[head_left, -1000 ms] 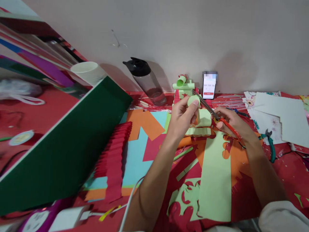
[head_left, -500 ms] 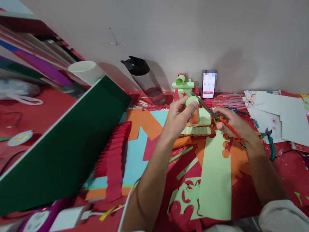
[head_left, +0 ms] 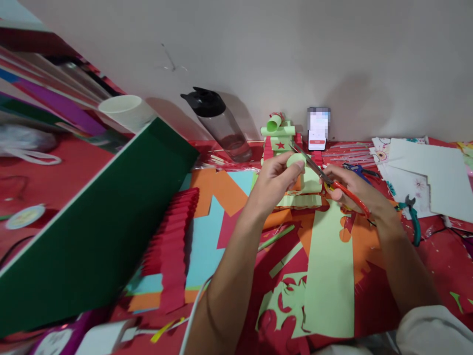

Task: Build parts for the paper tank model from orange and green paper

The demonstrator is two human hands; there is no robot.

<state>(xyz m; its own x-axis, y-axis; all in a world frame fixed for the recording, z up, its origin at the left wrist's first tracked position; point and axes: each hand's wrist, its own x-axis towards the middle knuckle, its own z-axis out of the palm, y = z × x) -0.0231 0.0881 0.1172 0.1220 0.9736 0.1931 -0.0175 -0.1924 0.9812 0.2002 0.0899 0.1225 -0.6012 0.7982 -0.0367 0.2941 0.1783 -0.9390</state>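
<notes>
I am pinching a small, pale green paper disc (head_left: 294, 159) between the thumb and fingers of my left hand (head_left: 273, 176); its rounded face is showing above my thumb, and the lower part is hiding behind it. In my right hand (head_left: 354, 183) I am gripping scissors (head_left: 325, 178) with grey metal blades and an orange-red handle showing some yellow inside. They are slanting up and leftward, the blades running along the disc's right edge and the tips reaching past it. Whether they are biting into the paper, I am not seeing clearly.
</notes>
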